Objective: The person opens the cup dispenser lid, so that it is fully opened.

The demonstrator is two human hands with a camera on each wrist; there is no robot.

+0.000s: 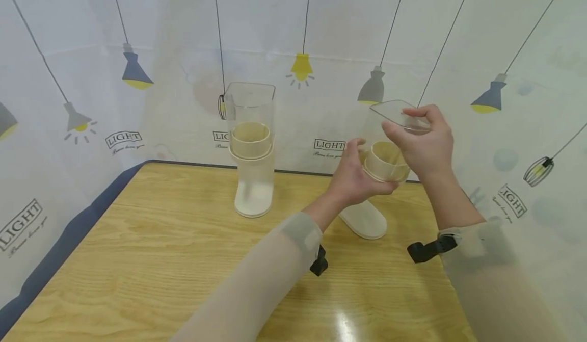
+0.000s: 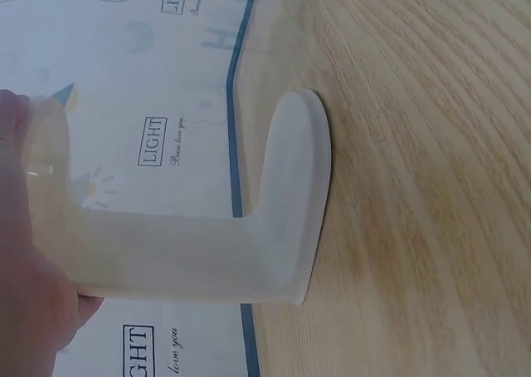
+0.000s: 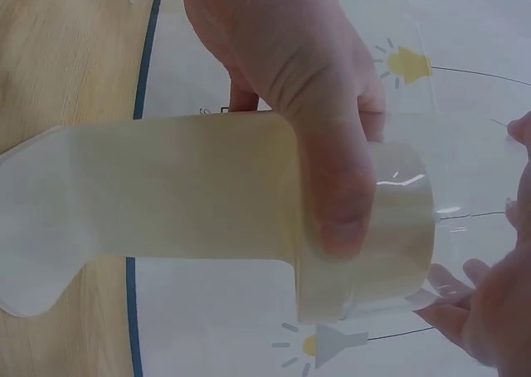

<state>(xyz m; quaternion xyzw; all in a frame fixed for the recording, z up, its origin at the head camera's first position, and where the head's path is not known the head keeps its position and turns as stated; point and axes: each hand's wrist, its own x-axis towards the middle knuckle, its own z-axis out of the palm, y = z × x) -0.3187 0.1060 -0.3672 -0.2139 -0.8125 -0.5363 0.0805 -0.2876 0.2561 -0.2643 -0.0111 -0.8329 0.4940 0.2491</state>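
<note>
A cream stand [image 1: 367,220] with a long rounded foot and a ring collar [image 2: 50,157] stands at the right of the table. My left hand [image 1: 356,179] grips it round the collar, with the thumb [image 3: 336,186] across the ring's side. A clear, open-topped container [image 1: 379,119] sits upright over the cream ring [image 1: 381,161]. At its upper part, my right hand [image 1: 428,143] holds the clear wall between thumb and fingers. In the right wrist view the fingertips [image 3: 452,319] touch the clear wall; the palm side partly hides the container.
To the left, a similar cream stand [image 1: 254,202] bears another clear container [image 1: 251,102], upright near the table's back edge. Behind the wooden table [image 1: 174,260] hangs a lamp-patterned cloth [image 1: 174,36], close beyond both stands.
</note>
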